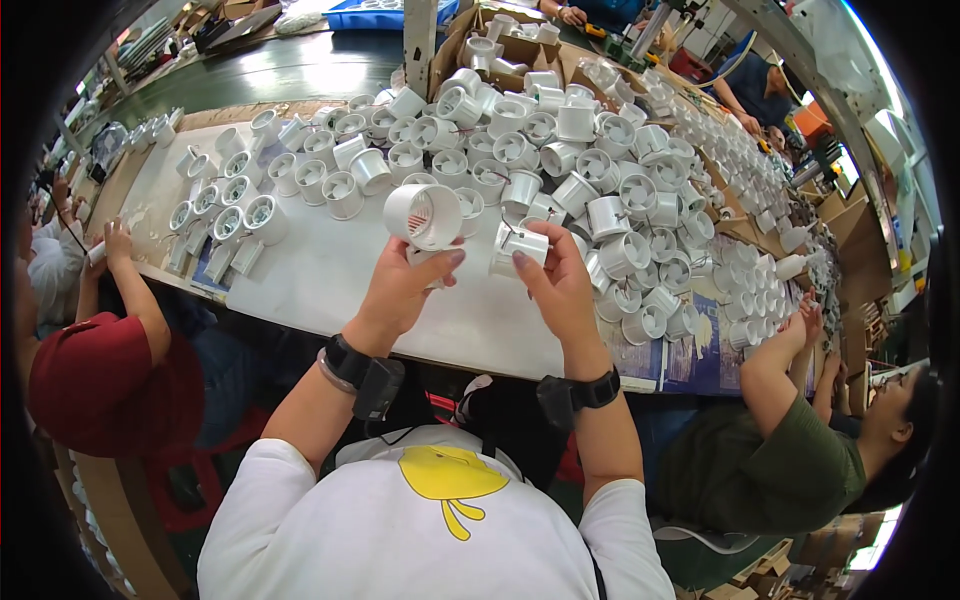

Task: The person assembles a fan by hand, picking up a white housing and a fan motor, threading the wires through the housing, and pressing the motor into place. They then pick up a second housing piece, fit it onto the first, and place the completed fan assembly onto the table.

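My left hand [395,285] is closed round a white plastic housing [398,215], a round tube with its open end up and a slotted grille inside. My right hand [565,285] grips a smaller white fan unit [510,245], a short cylinder with a dark wire at its upper edge, thumb on its side. The two parts are apart, held over the white worktable [400,335]. Just beyond my hands is a big heap of similar white fan units [515,150], many with blades showing. Left of it stand several white housings [263,215] with green circuit parts inside.
A co-worker in a red shirt [100,370] sits at my left, another in a dark green shirt [760,460] at my right. Cardboard boxes [455,50] stand behind the heap. A metal post [420,45] rises at the back, near a blue tray [370,18].
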Tool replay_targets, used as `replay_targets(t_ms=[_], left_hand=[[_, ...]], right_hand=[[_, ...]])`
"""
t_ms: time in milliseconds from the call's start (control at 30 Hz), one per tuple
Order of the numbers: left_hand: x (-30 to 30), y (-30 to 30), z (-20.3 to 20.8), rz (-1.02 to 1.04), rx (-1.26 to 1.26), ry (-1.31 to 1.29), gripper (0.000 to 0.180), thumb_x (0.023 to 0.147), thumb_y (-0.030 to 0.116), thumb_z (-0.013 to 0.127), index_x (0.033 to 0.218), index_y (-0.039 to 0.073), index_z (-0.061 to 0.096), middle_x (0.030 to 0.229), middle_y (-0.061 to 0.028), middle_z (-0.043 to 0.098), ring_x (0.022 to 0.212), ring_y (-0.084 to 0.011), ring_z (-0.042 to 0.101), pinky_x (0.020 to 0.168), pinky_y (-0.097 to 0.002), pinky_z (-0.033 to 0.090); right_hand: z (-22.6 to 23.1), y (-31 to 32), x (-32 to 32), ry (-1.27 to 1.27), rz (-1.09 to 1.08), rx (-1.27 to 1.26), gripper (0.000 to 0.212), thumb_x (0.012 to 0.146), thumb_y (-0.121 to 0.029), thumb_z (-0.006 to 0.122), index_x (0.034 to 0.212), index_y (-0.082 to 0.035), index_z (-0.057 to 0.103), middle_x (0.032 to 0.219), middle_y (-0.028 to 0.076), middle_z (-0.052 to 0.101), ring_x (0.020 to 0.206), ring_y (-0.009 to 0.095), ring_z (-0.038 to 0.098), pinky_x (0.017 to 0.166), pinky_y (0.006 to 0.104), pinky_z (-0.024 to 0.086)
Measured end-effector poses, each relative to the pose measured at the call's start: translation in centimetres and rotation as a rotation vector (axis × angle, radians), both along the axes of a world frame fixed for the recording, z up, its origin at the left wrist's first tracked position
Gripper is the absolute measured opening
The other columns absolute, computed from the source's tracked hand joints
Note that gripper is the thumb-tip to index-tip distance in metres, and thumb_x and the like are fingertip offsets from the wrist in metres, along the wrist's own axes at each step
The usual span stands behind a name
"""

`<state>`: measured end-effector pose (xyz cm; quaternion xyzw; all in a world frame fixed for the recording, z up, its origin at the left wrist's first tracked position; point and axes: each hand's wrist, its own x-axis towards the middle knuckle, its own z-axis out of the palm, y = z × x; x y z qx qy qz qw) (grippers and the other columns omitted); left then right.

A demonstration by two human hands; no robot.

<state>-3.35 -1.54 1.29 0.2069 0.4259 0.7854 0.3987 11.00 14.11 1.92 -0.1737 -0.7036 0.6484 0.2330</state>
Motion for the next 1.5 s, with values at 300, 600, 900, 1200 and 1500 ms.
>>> replay_targets(t_ms=[300, 600, 900, 1200, 1500], left_hand=[[1.6, 1.5, -0.2, 0.003, 0.029, 0.04, 0.039, 0.085, 0.0, 0.066, 0.12, 0.004, 0.048, 0.107, -0.0081, 0.064, 0.082, -0.0146, 0.061, 0.067, -0.0285, 0.051], [0.5, 0.6, -0.3, -0.034, 0.091, 0.114, 0.036, 0.087, -0.003, 0.062, 0.12, 0.003, 0.049, 0.102, -0.0083, 0.064, 0.079, -0.0148, 0.062, 0.067, -0.0294, 0.052], [0.1, 0.3, -2.5, -0.153, 0.057, 0.162, 0.037, 0.087, -0.004, 0.06, 0.122, 0.002, 0.048, 0.102, -0.0072, 0.061, 0.081, -0.0139, 0.061, 0.067, -0.0295, 0.052], [-0.2, 0.5, -3.7, -0.145, -0.044, 0.204, 0.043, 0.087, -0.002, 0.06, 0.126, 0.003, 0.044, 0.105, -0.0072, 0.06, 0.081, -0.0139, 0.061, 0.068, -0.0297, 0.053], [-0.3, 0.8, -2.6, -0.134, -0.065, 0.221, 0.044, 0.086, -0.002, 0.061, 0.126, 0.002, 0.043, 0.107, -0.008, 0.059, 0.082, -0.014, 0.062, 0.07, -0.031, 0.056]], right_hand=[[0.5, -3.0, 0.5, 0.067, -0.232, 0.547, 0.049, 0.083, -0.011, 0.071, 0.123, -0.004, 0.045, 0.115, 0.007, 0.057, 0.089, 0.012, 0.058, 0.068, 0.0218, 0.046], [-0.1, -1.3, 0.6, 0.33, 0.015, -0.091, 0.041, 0.085, -0.004, 0.063, 0.124, -0.004, 0.047, 0.12, 0.008, 0.054, 0.099, 0.014, 0.056, 0.084, 0.0268, 0.045], [0.9, -0.5, 0.1, 0.168, 0.306, 0.103, 0.025, 0.086, 0.0, 0.06, 0.111, -0.003, 0.06, 0.113, 0.005, 0.058, 0.099, 0.012, 0.056, 0.088, 0.0273, 0.044], [2.0, -1.2, 0.0, -0.019, 0.203, 0.469, 0.014, 0.082, -0.003, 0.069, 0.096, -0.006, 0.067, 0.106, 0.006, 0.061, 0.089, 0.014, 0.056, 0.08, 0.0271, 0.045], [1.6, -2.1, -0.5, 0.208, -0.095, 0.704, 0.011, 0.077, -0.003, 0.074, 0.086, -0.008, 0.069, 0.094, 0.003, 0.063, 0.085, 0.016, 0.053, 0.074, 0.0275, 0.044]])
